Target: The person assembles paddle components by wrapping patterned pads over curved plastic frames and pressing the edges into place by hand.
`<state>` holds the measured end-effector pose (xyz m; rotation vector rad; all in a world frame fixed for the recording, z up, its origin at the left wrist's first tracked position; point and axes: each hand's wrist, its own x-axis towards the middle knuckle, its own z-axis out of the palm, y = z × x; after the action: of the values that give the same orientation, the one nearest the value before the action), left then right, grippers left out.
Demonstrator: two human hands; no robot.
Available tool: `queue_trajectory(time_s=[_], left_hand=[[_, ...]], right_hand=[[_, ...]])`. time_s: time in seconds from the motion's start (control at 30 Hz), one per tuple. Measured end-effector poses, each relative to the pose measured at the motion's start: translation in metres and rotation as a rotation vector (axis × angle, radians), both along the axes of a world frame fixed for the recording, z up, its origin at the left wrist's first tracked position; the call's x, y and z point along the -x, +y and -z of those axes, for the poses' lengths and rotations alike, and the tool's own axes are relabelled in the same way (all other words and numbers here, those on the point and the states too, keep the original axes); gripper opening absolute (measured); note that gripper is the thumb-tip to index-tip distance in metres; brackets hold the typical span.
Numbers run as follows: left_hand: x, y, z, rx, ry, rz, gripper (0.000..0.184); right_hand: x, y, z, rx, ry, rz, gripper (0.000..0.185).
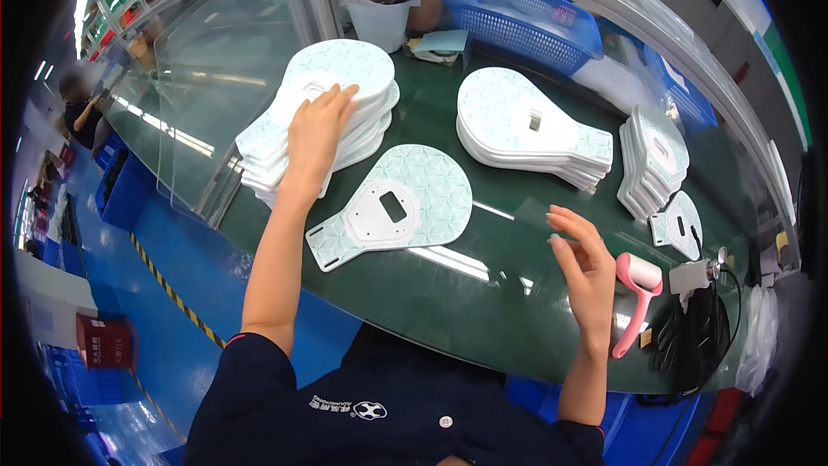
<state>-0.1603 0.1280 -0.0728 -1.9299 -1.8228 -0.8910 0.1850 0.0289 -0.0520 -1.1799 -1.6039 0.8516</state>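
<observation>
My left hand lies with fingers stretched over the front side of a tall stack of white paddle-shaped panels, whose top faces carry a pale green geometric pattern. It appears to touch the upper panels, though the contact under the fingers is hidden. One single panel rests flat on the green table between my hands, its rectangular slot showing and its narrow end toward the lower left. My right hand hovers over the table to the right of that panel, thumb and fingers apart, with nothing visible held.
Another panel stack stands at the back centre, with a smaller stack and a small panel farther right. A pink-handled roller lies beside my right hand. Behind are a blue basket and a white bin.
</observation>
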Motion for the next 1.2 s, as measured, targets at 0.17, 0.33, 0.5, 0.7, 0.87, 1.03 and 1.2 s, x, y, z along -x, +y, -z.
queue_trajectory(time_s=[0.17, 0.33, 0.5, 0.7, 0.87, 1.03, 1.2], left_hand=[[-0.026, -0.035, -0.046, -0.362, -0.084, -0.036, 0.019], [-0.091, -0.094, -0.061, -0.444, -0.264, 0.258, 0.014], [-0.147, -0.133, -0.050, -0.013, -0.279, 0.862, 0.024], [-0.137, -0.120, -0.040, 0.186, -0.657, 0.756, 0.047], [-0.132, -0.117, -0.051, 0.653, -1.401, 0.916, 0.061], [-0.128, -0.137, -0.054, 0.687, -1.472, 0.933, 0.056], [-0.121, -0.149, -0.043, 0.609, -1.500, 0.895, 0.050]], right_hand=[[0.026, -0.019, -0.009, 0.012, 0.131, -0.095, 0.025], [0.057, -0.035, -0.011, 0.276, 0.636, -0.453, 0.072], [0.053, -0.048, 0.007, 0.245, 0.839, -0.317, 0.083], [0.029, -0.050, -0.010, 0.131, 1.135, -0.115, 0.050], [0.002, -0.052, -0.012, 0.185, 1.132, -0.042, 0.050], [-0.004, -0.052, -0.014, 0.202, 1.054, 0.313, 0.052], [-0.010, -0.059, -0.001, 0.211, 1.327, -0.120, 0.061]])
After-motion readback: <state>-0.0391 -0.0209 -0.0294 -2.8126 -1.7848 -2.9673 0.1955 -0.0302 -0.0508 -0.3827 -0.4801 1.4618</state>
